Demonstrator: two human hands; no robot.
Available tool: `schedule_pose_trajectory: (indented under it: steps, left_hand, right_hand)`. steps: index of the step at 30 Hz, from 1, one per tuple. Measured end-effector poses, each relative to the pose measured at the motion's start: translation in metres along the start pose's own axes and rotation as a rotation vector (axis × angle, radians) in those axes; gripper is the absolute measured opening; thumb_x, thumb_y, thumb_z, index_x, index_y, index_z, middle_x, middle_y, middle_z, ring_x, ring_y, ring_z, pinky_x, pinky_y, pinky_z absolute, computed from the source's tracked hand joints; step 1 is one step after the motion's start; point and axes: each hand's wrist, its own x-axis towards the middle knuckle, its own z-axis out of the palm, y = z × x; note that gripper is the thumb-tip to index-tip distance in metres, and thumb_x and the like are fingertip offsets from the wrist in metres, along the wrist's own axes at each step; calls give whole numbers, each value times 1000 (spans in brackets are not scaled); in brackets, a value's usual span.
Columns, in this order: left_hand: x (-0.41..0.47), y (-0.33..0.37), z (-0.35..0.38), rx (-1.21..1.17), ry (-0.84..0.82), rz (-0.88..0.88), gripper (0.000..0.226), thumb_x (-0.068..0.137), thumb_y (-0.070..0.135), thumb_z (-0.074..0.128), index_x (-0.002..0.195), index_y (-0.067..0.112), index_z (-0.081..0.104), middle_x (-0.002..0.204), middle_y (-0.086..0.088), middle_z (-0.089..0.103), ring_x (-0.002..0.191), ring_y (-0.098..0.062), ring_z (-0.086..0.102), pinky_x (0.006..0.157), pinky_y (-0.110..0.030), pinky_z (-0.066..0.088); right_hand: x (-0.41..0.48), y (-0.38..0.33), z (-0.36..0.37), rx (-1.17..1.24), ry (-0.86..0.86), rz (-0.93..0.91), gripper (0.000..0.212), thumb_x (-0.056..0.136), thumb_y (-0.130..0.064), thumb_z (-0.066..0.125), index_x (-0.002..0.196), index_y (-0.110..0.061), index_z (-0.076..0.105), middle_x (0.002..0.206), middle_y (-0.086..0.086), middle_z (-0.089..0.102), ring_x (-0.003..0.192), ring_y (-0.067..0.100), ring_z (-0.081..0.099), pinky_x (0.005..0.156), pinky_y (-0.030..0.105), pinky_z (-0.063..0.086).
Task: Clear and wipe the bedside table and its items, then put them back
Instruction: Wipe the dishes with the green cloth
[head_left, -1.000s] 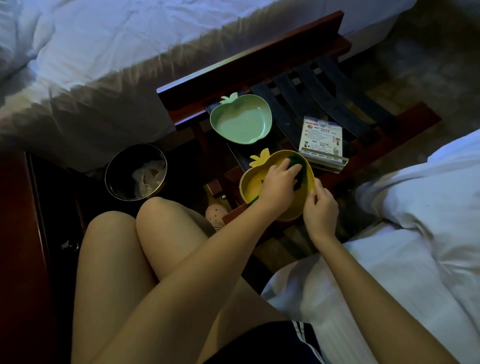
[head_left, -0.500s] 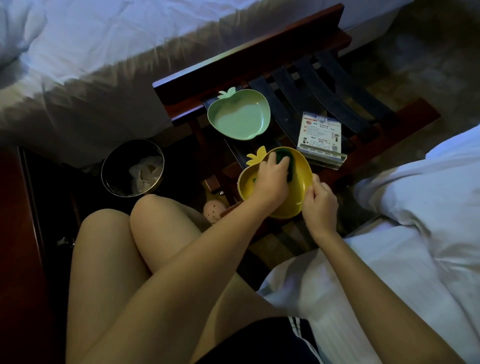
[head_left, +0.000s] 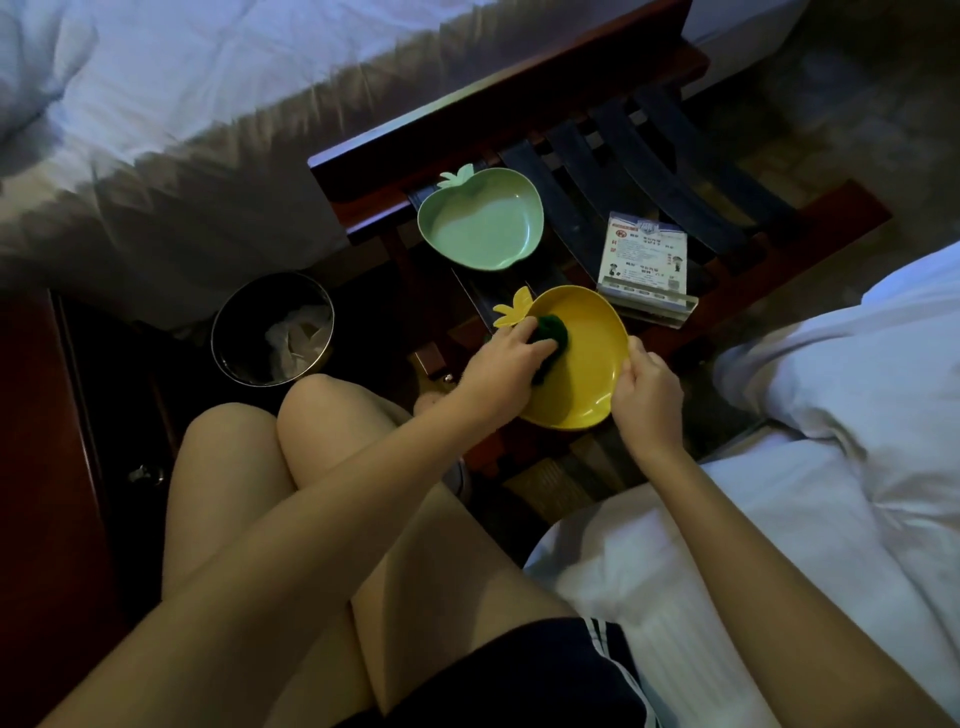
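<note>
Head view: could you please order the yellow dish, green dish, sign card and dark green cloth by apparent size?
1. yellow dish and green dish, about alike; the yellow one is nearer and partly under the left hand, so unranked.
2. sign card.
3. dark green cloth, partly hidden by that hand.
</note>
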Motion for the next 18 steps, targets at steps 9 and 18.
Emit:
schedule_pose_trajectory:
  steps: [9,18]
  left_hand:
    - [37,36,-2,-72,9,-36,47,93,8,52,137,21,47,149,-6,31,124,-28,40,104,-38,35]
    - [-18,-3,-22,158,-210,122,52,92,6,49,139,26,43,149,-3,31,122,-27,39,94,-39,46]
  right_hand:
    - [-12,-8,18,189,104,112,38,100,-12,35,136,-6,45,97,13,55,69,0,47,55,7,36]
    - [-11,-8,20,245,96,141,42,100,-11,35,142,-8,38,108,17,54,84,15,49,69,25,37]
